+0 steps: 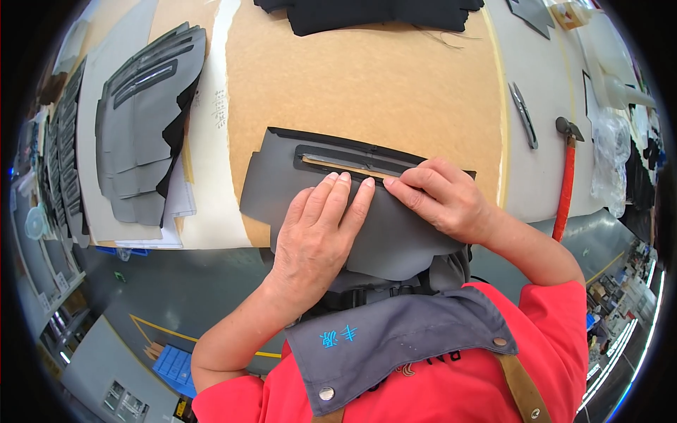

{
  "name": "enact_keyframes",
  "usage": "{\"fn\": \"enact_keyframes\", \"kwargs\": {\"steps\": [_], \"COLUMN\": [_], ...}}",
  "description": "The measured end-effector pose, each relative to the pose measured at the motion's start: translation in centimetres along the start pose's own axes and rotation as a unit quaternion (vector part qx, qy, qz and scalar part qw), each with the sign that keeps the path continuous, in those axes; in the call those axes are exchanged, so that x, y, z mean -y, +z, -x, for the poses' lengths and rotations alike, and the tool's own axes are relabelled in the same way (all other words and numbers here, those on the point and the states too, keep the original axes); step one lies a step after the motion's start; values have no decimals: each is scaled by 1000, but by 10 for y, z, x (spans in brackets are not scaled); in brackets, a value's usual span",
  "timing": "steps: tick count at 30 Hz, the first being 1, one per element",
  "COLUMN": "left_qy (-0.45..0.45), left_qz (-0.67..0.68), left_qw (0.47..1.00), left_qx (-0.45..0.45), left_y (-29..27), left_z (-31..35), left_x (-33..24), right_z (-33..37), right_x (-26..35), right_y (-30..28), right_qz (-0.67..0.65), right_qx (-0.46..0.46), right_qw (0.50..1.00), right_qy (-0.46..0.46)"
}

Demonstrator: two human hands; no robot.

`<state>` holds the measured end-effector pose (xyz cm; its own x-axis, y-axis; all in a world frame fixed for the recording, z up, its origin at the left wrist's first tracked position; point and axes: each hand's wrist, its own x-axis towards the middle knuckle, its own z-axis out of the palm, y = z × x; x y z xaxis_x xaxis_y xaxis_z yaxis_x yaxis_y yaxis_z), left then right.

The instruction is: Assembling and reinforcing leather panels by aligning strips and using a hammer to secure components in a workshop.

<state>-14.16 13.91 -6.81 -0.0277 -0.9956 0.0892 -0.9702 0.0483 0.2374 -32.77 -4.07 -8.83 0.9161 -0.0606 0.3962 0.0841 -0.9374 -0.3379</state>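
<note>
A grey sheet-material panel [269,192] with a black top edge lies at the table's near edge, part of it hanging over. Near its top runs a long slot framed by a black strip [321,150]; tan shows through the opening. My left hand [316,229] rests on the panel, fingers stretched out, their tips along the slot's lower border. On the slot's right part, my right hand [451,201] is closed, with thumb and forefinger pinched at the black strip. The right end of the slot is hidden under that hand.
Similar grey panels [134,141] are stacked at left on papers. At right lie scissors-like snips [523,116], a hammer [566,169] with a red handle, and a clear plastic bag [608,158]. Black pieces [367,15] lie at the far edge. A blue crate [175,369] stands on the floor.
</note>
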Motion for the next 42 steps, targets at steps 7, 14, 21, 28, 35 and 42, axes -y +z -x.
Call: {"fn": "enact_keyframes", "kwargs": {"steps": [7,14,21,28,35,42], "left_qy": [-25,-19,-23,-10,-35,-37], "left_qz": [-3,-64,-45,-81,-74,-19], "left_qw": [999,998,999,997,997,999], "left_qx": [22,11,14,4,-11,-12], "left_y": [-1,4,5,12,13,16], "left_z": [-2,0,-3,-5,-7,-9], "left_x": [-6,-12,-25,-38,-47,-51], "right_z": [-1,12,12,18,20,28], "right_x": [-1,-5,-4,-6,-4,-7], "right_y": [1,-3,-3,-6,-8,-11], "right_qz": [33,-35,32,-16,-5,-32], "right_qx": [-8,-3,-14,-18,-30,-20], "right_qw": [999,999,999,999,999,999], "right_qy": [-37,39,-39,35,9,39]}}
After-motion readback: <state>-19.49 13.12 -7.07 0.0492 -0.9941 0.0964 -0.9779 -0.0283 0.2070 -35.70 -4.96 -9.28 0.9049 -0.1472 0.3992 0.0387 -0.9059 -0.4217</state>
